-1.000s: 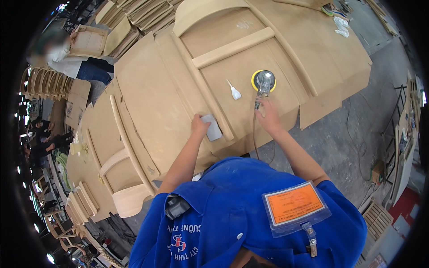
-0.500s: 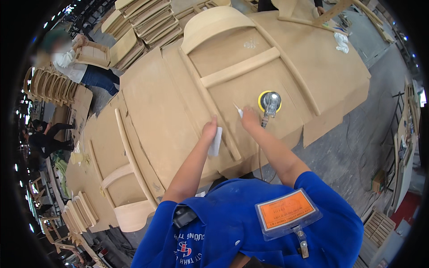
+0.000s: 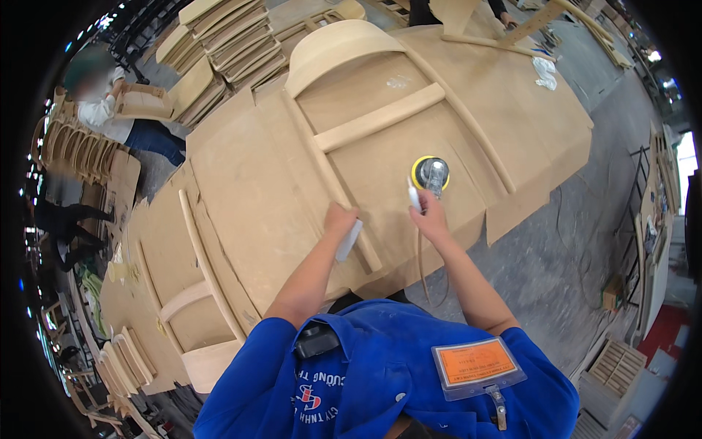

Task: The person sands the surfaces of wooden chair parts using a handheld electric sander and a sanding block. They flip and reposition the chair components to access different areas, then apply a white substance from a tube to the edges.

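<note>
On the cardboard-covered table lies a pale wooden chair-back frame (image 3: 382, 115) with a curved top rail, a crossbar and two long legs. My left hand (image 3: 340, 219) is closed at the frame's left leg, and a flat whitish sheet (image 3: 349, 241) sticks out below its fingers. Whether it is sandpaper or cloth I cannot tell. A slim white tube with a thin pointed tip (image 3: 414, 199) is gripped in my right hand (image 3: 432, 217), held tip-up between the frame's legs. Just beyond that hand sits a round sander with a yellow-rimmed pad (image 3: 431, 173), its hose running down toward me.
Another wooden frame (image 3: 208, 285) lies at the left of the cardboard (image 3: 256, 168). Stacked chair parts (image 3: 234, 44) stand at the far left, near a person in a white top (image 3: 102, 110). A crumpled white cloth (image 3: 544, 73) and more chair parts (image 3: 504, 40) are at the far right.
My right hand has drawn back toward me and right, and the tube now points more upright. My left hand has turned over the leg. The view has shifted slightly.
</note>
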`<action>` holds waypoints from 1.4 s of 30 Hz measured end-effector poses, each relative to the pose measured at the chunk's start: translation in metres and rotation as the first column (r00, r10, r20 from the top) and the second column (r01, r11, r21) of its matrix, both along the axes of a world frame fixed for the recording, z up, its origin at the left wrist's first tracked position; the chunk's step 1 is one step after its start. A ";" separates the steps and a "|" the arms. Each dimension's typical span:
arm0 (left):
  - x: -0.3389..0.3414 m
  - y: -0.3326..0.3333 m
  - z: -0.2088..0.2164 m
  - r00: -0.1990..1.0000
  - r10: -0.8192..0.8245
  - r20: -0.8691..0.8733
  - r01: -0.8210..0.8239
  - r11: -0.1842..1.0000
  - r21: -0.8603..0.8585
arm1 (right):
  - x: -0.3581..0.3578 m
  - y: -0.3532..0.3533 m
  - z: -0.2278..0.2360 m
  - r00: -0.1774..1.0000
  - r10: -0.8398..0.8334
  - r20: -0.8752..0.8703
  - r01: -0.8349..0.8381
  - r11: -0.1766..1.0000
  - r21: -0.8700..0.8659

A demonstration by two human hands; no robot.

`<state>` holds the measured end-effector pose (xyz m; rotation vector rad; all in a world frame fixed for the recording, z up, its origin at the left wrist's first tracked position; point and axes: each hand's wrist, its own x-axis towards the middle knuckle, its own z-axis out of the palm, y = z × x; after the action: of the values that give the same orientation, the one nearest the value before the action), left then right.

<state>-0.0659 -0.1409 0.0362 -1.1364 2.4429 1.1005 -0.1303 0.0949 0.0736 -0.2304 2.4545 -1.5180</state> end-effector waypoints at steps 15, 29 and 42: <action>0.011 0.081 0.064 0.914 0.291 -0.283 -0.095 0.831 0.548 | 0.027 0.033 0.037 0.959 0.094 0.266 -0.027 0.969 -0.245; 0.037 0.164 0.105 0.961 -0.205 0.188 -0.075 0.460 0.885 | 0.102 0.179 0.103 0.959 0.016 0.281 -0.088 0.965 0.246; -0.194 -0.118 0.106 0.870 -0.172 -0.462 0.022 0.950 -0.312 | 0.171 0.211 0.155 0.951 -0.170 0.257 -0.016 0.805 0.593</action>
<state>-0.2598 -0.2586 0.1421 -0.8681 3.1098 1.1200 0.0407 0.3059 0.2283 0.2096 2.5525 -0.6684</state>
